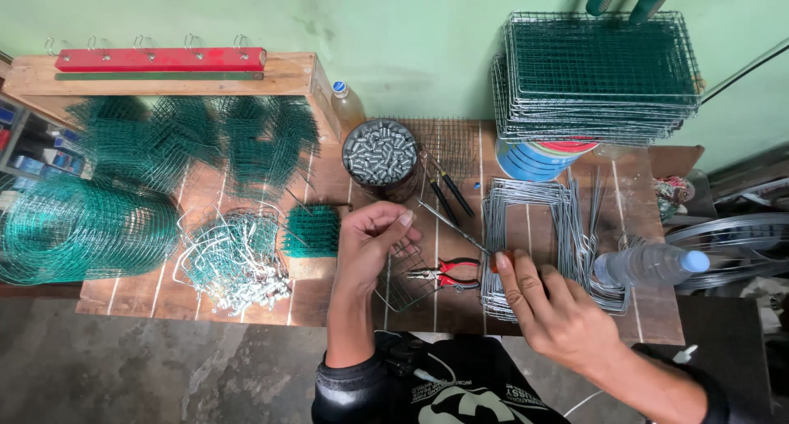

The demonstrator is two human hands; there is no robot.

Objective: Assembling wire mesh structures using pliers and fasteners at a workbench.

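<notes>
My left hand (371, 241) is curled over a small wire mesh piece (403, 280) lying on the wooden table (246, 305), its fingers pinched at one end of a thin metal rod (452, 224). My right hand (552, 309) pinches the rod's other end near a pile of bent wire frames (526, 227). Red-handled pliers (448, 273) lie between my hands.
A round tin of metal clips (380, 154) stands at the table's middle back. Green mesh rolls (78, 227) and pieces (193, 140) fill the left. Stacked wire mesh trays (596, 75) sit back right on a blue bucket (534, 157). A plastic bottle (649, 264) lies at right.
</notes>
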